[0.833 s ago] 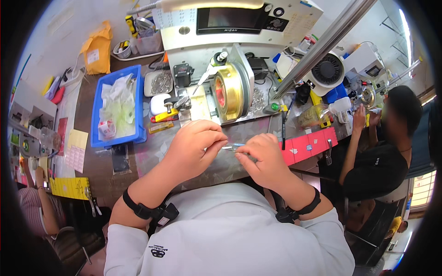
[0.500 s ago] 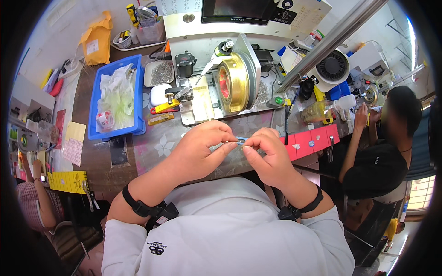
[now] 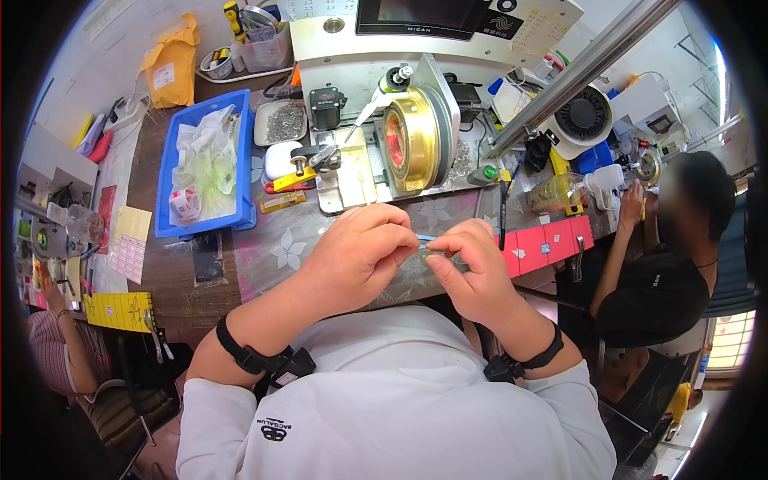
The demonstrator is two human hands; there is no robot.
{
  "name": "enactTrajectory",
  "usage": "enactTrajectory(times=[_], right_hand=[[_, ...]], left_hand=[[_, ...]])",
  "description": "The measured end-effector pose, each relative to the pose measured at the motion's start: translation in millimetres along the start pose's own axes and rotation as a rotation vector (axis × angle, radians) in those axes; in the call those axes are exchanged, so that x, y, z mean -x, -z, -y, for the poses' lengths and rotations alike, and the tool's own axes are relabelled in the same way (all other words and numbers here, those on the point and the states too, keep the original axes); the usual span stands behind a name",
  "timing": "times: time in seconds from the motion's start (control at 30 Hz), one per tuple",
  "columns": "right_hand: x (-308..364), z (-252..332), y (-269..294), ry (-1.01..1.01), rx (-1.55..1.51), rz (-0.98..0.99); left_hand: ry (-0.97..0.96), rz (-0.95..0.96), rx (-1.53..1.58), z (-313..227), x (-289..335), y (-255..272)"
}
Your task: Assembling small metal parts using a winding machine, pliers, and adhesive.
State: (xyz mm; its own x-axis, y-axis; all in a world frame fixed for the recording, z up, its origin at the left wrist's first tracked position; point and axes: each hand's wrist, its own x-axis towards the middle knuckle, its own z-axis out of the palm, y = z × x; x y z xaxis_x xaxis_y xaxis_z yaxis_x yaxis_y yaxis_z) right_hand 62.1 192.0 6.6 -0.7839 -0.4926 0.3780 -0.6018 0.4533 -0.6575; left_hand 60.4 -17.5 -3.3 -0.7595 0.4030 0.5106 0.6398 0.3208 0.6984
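Note:
A small, thin light-blue piece [image 3: 426, 238] spans the gap between my hands, above the near edge of the bench. It is too small and too covered by fingers for me to name its kind. My left hand [image 3: 356, 250] pinches its left end, thumb and forefinger pressed together. From the other side my right hand [image 3: 472, 258] grips it between thumb and curled fingers. Just beyond stands a machine with a roll of gold-coloured tape [image 3: 410, 140] and a pale metal plate [image 3: 358, 178].
On the left a blue tray [image 3: 164, 196] holds crumpled wrapping, beside a white dish [image 3: 264, 120] of small metal parts. A red strip [image 3: 552, 242] lies at the bench's right edge, a yellow strip [image 3: 120, 310] at the left. A person [image 3: 656, 272] works at right, another [image 3: 68, 352] at left.
The left thumb has drawn in under the forefinger, closing the gap between them. Both hands stay together on the light-blue piece, and the view has shifted slightly.

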Motion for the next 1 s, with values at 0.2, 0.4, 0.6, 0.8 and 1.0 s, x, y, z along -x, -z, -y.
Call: enactTrajectory(times=[0.2, 0.4, 0.6, 0.8, 1.0], right_hand=[[0.8, -1.7, 0.2, -0.005, 0.003, -0.008], [0.8, -8.4, -3.6, 0.037, 0.031, -0.049], [1.9, -10.0, -3.0, 0.015, 0.002, 0.025], [-17.1, -50.5, 36.1, -0.106, 0.139, -0.555], [-43.4, -112.4, 73.0, -0.77, -0.093, -0.57]], left_hand=[[0.048, 0.002, 0.057, 0.9, 1.0, -3.3], [0.102, 0.009, 0.089, -1.9, 1.2, -6.3], [0.1, 0.031, 0.001, -2.6, 2.2, -8.0], [0.044, 0.044, -0.068, -10.2, -0.1, -6.9], [-0.071, 0.075, -0.085, -23.1, -2.7, -7.2]])
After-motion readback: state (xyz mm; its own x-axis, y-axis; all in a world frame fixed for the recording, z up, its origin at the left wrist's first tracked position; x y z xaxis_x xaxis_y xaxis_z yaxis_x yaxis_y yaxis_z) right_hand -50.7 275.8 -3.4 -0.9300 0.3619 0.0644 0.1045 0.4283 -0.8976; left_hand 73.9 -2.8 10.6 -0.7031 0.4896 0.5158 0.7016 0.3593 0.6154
